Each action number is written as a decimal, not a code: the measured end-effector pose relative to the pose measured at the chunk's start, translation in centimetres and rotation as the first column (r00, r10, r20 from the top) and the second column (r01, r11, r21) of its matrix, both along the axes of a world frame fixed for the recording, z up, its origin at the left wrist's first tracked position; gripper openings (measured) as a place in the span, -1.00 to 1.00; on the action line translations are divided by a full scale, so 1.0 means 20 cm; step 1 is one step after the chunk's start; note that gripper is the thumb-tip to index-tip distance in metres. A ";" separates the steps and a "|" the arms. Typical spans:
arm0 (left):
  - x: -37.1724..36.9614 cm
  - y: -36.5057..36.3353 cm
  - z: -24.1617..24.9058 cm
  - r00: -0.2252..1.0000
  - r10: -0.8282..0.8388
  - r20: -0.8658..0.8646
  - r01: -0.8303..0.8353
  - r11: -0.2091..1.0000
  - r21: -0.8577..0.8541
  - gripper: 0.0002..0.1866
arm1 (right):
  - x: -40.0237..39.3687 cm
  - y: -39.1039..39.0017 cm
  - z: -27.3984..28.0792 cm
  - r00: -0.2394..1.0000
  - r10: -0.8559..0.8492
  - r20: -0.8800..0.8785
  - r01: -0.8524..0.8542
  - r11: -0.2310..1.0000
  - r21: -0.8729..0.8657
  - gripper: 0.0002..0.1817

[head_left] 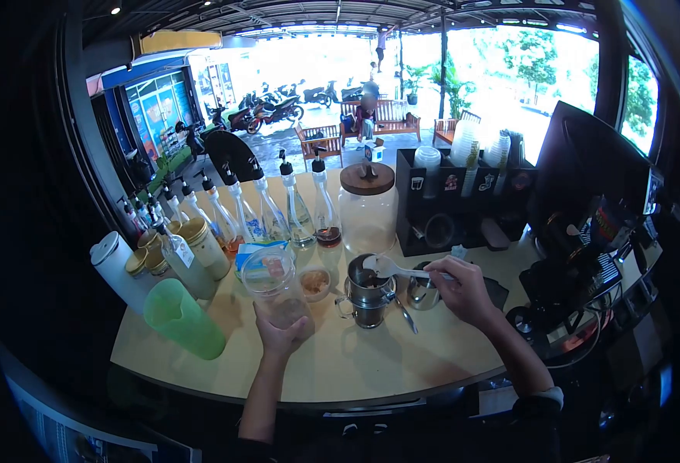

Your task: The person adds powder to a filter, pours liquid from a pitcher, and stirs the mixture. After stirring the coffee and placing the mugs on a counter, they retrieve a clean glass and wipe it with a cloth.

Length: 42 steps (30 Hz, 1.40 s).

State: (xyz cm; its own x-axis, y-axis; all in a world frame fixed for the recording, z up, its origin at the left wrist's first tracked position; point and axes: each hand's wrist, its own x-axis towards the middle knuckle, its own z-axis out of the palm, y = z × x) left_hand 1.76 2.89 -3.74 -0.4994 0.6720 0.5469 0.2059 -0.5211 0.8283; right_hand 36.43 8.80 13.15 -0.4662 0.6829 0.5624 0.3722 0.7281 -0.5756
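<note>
My left hand (284,333) is wrapped round the lower part of a clear plastic jar (266,282), which stands tilted slightly over the counter. Between the thumb and fingers of my right hand (463,292) is the handle of a white plastic spoon (386,267). The spoon's bowl is at the mouth of a metal coffee dripper (368,289), set on a cup with a handle. Dark stuff shows inside the dripper. Beside it lie a small dish of brown grains (315,282), a metal teaspoon (406,315) and a metal pitcher (422,293).
A green plastic jug (182,318) stands at the left, near several canisters (201,243). Pump bottles (300,216) line the back. A wooden-lidded glass jar (368,216) and a black cup organizer (463,204) stand behind the dripper; a dark monitor (587,166) is at right.
</note>
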 end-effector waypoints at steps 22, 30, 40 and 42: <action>0.00 -0.07 0.12 0.989 0.120 -0.091 -0.120 0.993 0.008 -0.09 | -0.99 0.00 0.31 0.858 0.385 0.339 -0.473 0.850 0.230 -0.86; -0.04 -0.08 0.10 0.938 0.312 -0.151 -0.318 0.948 -0.014 -0.01 | -1.18 -0.02 0.23 0.832 0.364 0.419 -0.521 0.773 0.363 -0.85; -0.02 -0.06 0.08 0.983 0.185 0.006 -0.185 0.981 -0.057 0.12 | -0.76 -0.01 0.26 0.919 0.325 0.225 -0.386 0.859 0.337 -0.83; 0.00 -0.07 0.09 0.988 0.138 0.068 -0.136 0.990 -0.034 0.13 | -0.63 -0.01 0.26 0.951 0.259 0.168 -0.296 0.918 0.264 -0.82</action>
State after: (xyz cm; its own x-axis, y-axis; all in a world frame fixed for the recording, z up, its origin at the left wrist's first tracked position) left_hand 1.73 1.53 -2.02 -0.6241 0.6097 0.4887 0.2150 -0.4673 0.8576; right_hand 23.85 8.60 18.45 -0.6942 0.3372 0.6359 0.1879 0.9378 -0.2920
